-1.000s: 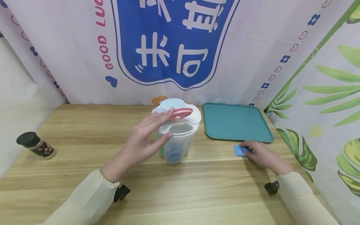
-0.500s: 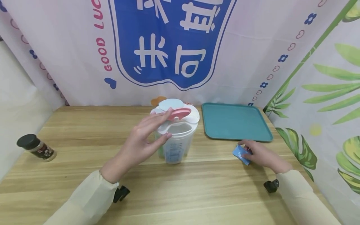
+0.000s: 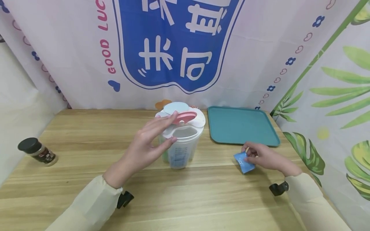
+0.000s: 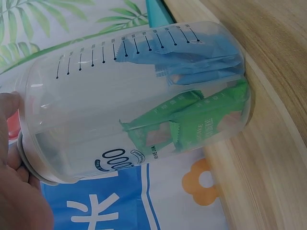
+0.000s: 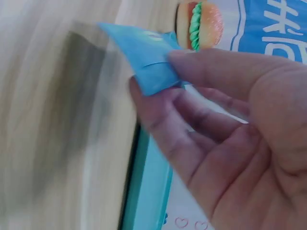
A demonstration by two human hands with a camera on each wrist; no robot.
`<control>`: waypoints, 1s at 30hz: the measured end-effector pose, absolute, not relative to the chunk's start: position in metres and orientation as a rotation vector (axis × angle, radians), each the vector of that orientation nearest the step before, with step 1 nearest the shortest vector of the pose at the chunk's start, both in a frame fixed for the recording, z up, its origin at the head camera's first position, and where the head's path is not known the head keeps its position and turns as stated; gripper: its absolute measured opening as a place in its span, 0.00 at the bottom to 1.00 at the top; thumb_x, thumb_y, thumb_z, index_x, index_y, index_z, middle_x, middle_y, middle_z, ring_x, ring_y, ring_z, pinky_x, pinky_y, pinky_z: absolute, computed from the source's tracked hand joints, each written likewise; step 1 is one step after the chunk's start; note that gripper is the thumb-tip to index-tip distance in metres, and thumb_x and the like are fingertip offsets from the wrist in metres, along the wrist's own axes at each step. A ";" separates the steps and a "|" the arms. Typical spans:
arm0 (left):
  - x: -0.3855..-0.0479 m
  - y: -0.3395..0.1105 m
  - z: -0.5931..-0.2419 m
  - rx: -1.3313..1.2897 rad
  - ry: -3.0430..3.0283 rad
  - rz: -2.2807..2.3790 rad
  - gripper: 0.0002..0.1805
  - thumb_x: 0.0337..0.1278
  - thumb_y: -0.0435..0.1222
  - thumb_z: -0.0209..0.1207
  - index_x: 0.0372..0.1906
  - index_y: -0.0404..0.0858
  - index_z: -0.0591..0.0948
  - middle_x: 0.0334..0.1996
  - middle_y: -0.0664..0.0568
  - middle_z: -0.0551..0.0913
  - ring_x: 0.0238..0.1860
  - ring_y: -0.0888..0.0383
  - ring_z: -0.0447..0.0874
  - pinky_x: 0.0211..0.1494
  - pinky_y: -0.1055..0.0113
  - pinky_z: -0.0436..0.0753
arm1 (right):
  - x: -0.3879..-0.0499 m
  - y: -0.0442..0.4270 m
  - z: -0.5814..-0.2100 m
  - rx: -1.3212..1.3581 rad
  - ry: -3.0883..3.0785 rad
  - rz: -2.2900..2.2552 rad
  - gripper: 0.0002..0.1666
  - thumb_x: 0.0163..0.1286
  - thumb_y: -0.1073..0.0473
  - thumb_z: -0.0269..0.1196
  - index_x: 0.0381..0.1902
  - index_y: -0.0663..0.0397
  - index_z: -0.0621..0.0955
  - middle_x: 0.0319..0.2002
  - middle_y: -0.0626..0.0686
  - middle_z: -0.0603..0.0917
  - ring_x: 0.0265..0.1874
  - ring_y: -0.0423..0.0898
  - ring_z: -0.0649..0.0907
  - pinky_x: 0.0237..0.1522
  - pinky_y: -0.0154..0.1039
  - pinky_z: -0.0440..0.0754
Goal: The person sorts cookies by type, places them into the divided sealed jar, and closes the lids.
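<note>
A clear divided plastic food container (image 3: 180, 154) with a white lid (image 3: 199, 120) stands on the wooden table in the head view. Its pink flap (image 3: 188, 117) is raised above an opening at the front. My left hand (image 3: 141, 144) touches the flap with fairly straight fingers, its thumb at the opening's rim. In the left wrist view, blue packets (image 4: 206, 57) and green packets (image 4: 192, 120) lie inside the container. Between thumb and fingers, my right hand (image 3: 266, 157) pinches a small blue packet (image 3: 244, 163) just above the table, right of the container.
A teal tray (image 3: 242, 125) lies at the back right, behind my right hand. A black-capped seasoning jar (image 3: 39, 152) lies tilted at the far left. Printed cloth (image 3: 86, 64) hangs along the table's back edge.
My right hand has lifted the blue packet off the table, turning it and bringing it slightly left and nearer. My left hand has stayed at the flap.
</note>
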State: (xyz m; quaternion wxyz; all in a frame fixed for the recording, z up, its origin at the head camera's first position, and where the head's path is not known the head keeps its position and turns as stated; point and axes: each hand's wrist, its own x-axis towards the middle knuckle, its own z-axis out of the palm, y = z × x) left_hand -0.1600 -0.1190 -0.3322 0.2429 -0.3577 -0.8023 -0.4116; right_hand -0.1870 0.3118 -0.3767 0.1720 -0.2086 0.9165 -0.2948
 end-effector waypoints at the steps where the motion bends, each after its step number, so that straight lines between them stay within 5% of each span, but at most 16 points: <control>1: -0.160 -0.119 -0.333 -0.978 -2.190 -1.124 0.41 0.58 0.30 0.73 0.76 0.41 0.72 0.65 0.46 0.85 0.72 0.45 0.79 0.84 0.44 0.66 | -0.187 0.310 -0.375 -0.596 2.617 -0.864 0.11 0.75 0.63 0.65 0.50 0.58 0.77 0.36 0.51 0.84 0.33 0.37 0.81 0.32 0.32 0.84; 8: -0.161 -0.117 -0.335 -0.977 -2.187 -1.136 0.41 0.58 0.30 0.73 0.76 0.41 0.72 0.65 0.46 0.85 0.72 0.45 0.79 0.84 0.43 0.66 | -0.187 0.286 -0.360 -0.735 2.742 -1.237 0.10 0.76 0.69 0.63 0.52 0.64 0.78 0.40 0.57 0.86 0.37 0.35 0.86 0.38 0.34 0.92; 20: -0.161 -0.117 -0.332 -0.975 -2.161 -1.143 0.40 0.57 0.29 0.74 0.76 0.40 0.73 0.65 0.46 0.85 0.72 0.44 0.79 0.84 0.41 0.66 | -0.190 0.224 -0.305 -1.042 2.693 -1.808 0.09 0.75 0.74 0.61 0.50 0.73 0.75 0.37 0.44 0.86 0.33 0.38 0.88 0.38 0.31 0.91; 30: -0.161 -0.119 -0.333 -0.987 -2.167 -1.142 0.40 0.57 0.29 0.74 0.76 0.41 0.73 0.64 0.46 0.86 0.72 0.45 0.79 0.84 0.42 0.65 | -0.176 0.170 -0.280 -1.357 2.593 -1.933 0.13 0.64 0.84 0.62 0.46 0.75 0.77 0.42 0.48 0.88 0.40 0.35 0.89 0.43 0.30 0.91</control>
